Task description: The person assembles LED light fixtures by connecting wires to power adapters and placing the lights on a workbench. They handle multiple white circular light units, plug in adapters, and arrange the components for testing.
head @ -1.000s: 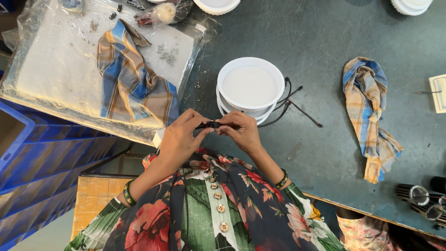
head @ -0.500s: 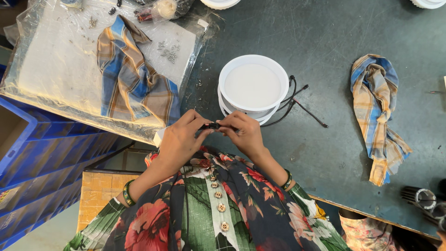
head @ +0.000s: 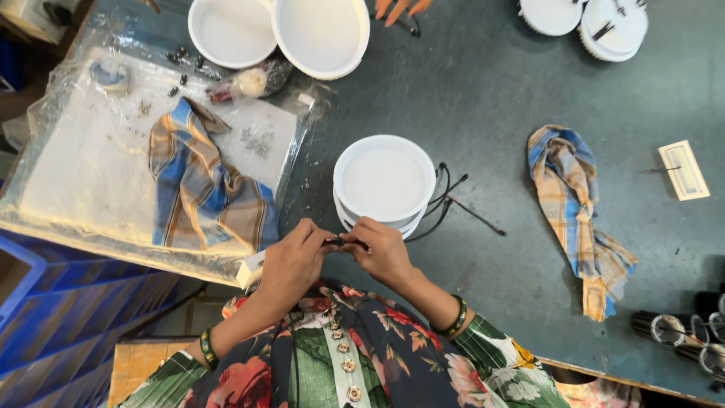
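Hands, left [head: 291,261] and right [head: 385,249], pinched a small black connector [head: 337,242] between them, just below 2 stacked white lamp discs [head: 384,181], wires kept taut.

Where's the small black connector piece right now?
In the head view, the small black connector piece sits low and centre, pinched between the left hand and right hand, just in front of the stacked white round discs.

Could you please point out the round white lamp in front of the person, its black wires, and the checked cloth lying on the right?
round white lamp [head: 384,181], head view, flat face.
black wires [head: 442,198], head view, looped part.
checked cloth [head: 575,208], head view, middle fold.
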`<state>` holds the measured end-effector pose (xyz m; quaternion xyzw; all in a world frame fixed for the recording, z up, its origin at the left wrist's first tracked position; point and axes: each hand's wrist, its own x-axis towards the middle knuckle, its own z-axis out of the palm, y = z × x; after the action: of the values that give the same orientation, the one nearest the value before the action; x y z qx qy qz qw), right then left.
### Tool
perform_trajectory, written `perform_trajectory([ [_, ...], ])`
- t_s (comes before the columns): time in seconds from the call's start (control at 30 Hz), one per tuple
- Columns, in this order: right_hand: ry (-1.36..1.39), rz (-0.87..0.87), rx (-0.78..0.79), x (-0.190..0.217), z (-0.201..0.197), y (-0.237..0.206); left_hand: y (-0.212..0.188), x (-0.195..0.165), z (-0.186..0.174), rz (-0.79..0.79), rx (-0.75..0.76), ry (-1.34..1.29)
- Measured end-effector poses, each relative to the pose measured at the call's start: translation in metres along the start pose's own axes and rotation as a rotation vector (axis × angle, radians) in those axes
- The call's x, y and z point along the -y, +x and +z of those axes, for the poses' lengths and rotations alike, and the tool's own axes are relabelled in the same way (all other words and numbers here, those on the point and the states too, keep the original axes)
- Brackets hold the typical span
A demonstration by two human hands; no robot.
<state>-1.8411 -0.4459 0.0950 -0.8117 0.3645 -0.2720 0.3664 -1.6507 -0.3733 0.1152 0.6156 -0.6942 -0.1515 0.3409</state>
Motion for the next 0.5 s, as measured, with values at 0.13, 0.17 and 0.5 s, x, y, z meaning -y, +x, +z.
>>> perform_trajectory([
  [0.13, -0.057, -0.054, 0.001, -0.007, -0.002, 0.000, 0.002, 0.006, 0.011, 0.067, -0.002, -0.012],
  [0.17, -0.057, -0.042, 0.013, -0.009, -0.002, -0.001, 0.002, 0.007, 0.013, 0.066, 0.006, -0.008],
  [0.5, 0.112, 0.163, 0.037, -0.018, -0.001, -0.006, 0.007, 0.012, 0.018, 0.011, 0.057, -0.070],
])
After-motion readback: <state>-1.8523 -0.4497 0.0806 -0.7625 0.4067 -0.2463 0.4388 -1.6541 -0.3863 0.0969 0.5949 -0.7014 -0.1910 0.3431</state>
